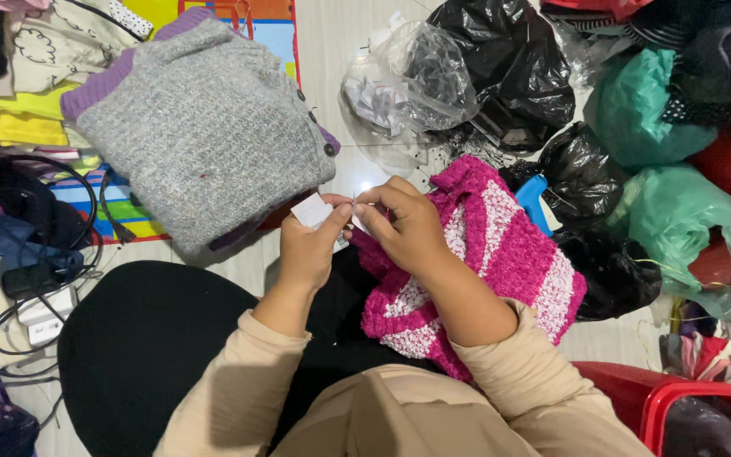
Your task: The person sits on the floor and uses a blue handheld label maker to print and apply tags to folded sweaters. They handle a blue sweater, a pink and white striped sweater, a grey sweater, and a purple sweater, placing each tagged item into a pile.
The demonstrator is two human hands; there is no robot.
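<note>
Pinning a tag on a pink knit

Holding a small white tag [312, 209], the left hand [308, 250] pinches it tight. The right hand [408, 227] has its fingers closed on a thin pin [354, 203], just beside the pink and white knit [501, 254] on the lap. A grey sweater [205, 127] lies near on the floor. Next, I think, comes a careful poke.

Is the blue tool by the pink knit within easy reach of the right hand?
Probably yes. The blue tool lies just beyond the pink-and-white knit, close to the right hand, with nothing over it. But that hand is pinching something small beside the white tag.
</note>
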